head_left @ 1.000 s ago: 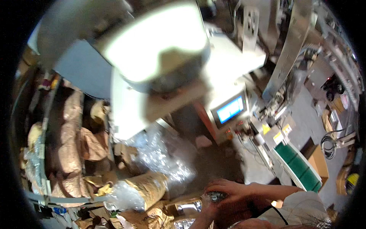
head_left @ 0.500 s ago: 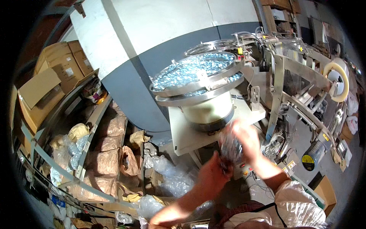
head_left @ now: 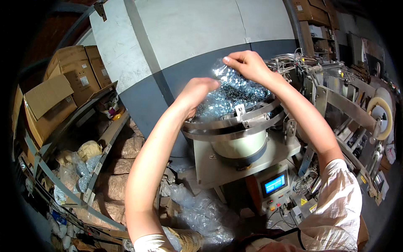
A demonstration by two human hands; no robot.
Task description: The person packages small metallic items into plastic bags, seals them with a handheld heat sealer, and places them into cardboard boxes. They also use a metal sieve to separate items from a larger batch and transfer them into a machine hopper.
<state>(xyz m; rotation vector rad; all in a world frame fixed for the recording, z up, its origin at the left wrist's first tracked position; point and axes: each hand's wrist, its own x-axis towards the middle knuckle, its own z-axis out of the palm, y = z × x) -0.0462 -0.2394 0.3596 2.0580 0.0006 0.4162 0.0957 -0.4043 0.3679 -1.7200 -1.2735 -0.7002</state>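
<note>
A round metal feeder bowl [head_left: 212, 127] stands on a pale drum, heaped with small shiny metal parts [head_left: 245, 95], some of them darker. Above its far side, my right hand [head_left: 248, 67] is closed on the gathered top of a clear plastic bag [head_left: 225, 74] that hangs over the parts. My left hand [head_left: 197, 94] is at the bowl's left side, its fingers curled together and slightly blurred. What those fingers hold, if anything, is hard to make out against the glinting parts and plastic.
Below the bowl's table [head_left: 203, 172] is a control box with a lit blue screen [head_left: 275, 185]. Metal machine framework and a film roll [head_left: 378, 115] stand at right. Shelves with wrapped packs [head_left: 115, 187] and cardboard boxes [head_left: 69, 69] are at left. Clear plastic bags [head_left: 201, 214] lie below.
Both hands have moved up and away from me, from in front of the table to over the bowl. The bag, held low between them before, is now above the bowl. Dark parts now show there.
</note>
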